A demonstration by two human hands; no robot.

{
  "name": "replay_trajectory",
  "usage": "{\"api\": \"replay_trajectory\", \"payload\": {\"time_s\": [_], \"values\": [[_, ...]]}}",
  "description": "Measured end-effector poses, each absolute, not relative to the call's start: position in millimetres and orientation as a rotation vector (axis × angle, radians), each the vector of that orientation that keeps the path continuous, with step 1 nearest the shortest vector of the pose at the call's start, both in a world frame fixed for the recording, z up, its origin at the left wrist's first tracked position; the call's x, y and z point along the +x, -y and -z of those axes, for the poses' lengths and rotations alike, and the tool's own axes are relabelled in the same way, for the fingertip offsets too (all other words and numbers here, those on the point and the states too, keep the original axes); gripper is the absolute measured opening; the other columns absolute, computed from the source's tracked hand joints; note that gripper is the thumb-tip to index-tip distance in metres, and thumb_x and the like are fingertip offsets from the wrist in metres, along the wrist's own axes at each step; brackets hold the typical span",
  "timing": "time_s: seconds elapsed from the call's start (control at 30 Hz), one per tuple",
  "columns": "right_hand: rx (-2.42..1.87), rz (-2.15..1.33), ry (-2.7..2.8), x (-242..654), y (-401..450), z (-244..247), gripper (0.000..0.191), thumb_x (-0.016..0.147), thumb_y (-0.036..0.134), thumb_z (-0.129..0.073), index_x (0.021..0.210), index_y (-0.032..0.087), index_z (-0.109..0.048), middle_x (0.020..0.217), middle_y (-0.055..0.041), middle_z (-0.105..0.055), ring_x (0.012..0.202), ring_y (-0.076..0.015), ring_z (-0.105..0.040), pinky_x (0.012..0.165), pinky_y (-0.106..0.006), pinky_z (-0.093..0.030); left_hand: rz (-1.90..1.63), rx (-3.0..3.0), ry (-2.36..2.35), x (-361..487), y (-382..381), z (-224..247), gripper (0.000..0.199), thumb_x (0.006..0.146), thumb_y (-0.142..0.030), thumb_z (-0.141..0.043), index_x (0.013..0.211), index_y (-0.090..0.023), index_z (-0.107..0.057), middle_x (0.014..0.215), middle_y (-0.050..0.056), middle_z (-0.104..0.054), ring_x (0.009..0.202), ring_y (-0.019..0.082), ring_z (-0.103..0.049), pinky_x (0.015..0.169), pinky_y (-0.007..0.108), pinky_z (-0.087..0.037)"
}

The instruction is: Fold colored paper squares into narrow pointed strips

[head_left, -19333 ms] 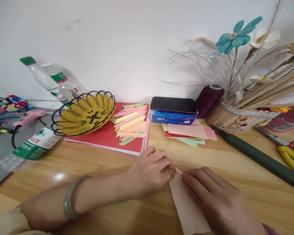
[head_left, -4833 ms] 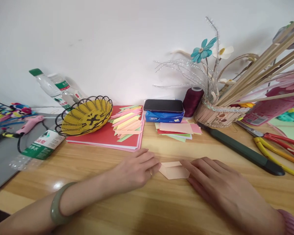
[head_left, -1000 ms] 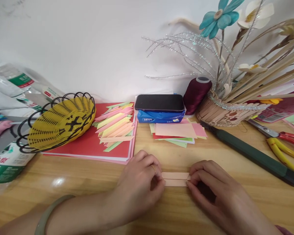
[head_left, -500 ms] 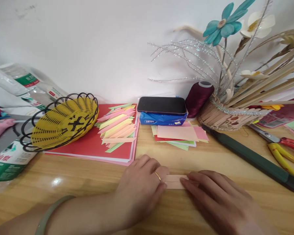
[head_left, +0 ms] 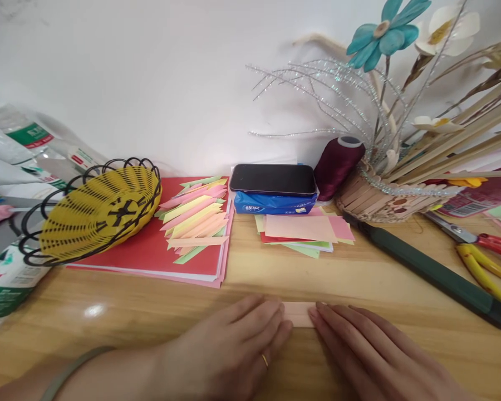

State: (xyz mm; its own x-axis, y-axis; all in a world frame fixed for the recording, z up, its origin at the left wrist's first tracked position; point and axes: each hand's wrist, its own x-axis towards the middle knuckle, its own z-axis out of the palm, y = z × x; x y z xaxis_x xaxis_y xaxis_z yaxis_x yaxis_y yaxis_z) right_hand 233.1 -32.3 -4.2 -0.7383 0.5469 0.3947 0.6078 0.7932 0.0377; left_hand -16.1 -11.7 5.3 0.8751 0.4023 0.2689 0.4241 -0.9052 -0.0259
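A narrow light-peach paper strip lies flat on the wooden table, with a crease line running along it. My left hand, with a ring on one finger, covers its left end, fingers closed together on the paper. On the other end, the fingertips of my right hand pinch and press the strip. Only the middle stretch of paper shows between the hands; both ends are hidden. Farther back lies a stack of pastel paper pieces. Folded coloured strips are heaped on red paper sheets.
A yellow woven basket leans at the left beside plastic bottles. A black phone rests on a blue tissue pack, near a maroon thread spool. At right are a dark green-handled tool, scissors and a flower basket.
My left hand has turned and shifted lower, its curled fingers now straighter along the strip. Slightly less of the strip shows between the hands. The view has swung a little to the right.
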Motion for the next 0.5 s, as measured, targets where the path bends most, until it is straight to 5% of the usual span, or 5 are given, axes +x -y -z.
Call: {"api": "replay_trajectory", "payload": {"time_s": [0.5], "values": [[-0.958, 0.235, 2.657, 238.2, 35.3, 21.6, 0.060, 0.074, 0.002, -0.032, 0.130, 0.021, -0.044, 0.117, -0.0035, -0.061, 0.103, -0.0202, -0.056, 0.083, -0.034, -0.050, 0.335, -3.076, 0.695, -18.6, 6.7, -6.5, 0.034, 0.091, -0.015, -0.034, 0.119, -0.007, -0.051, 0.116, 0.004, -0.061, 0.114, 0.019, -0.051, 0.094, 0.026, -0.043]]}}
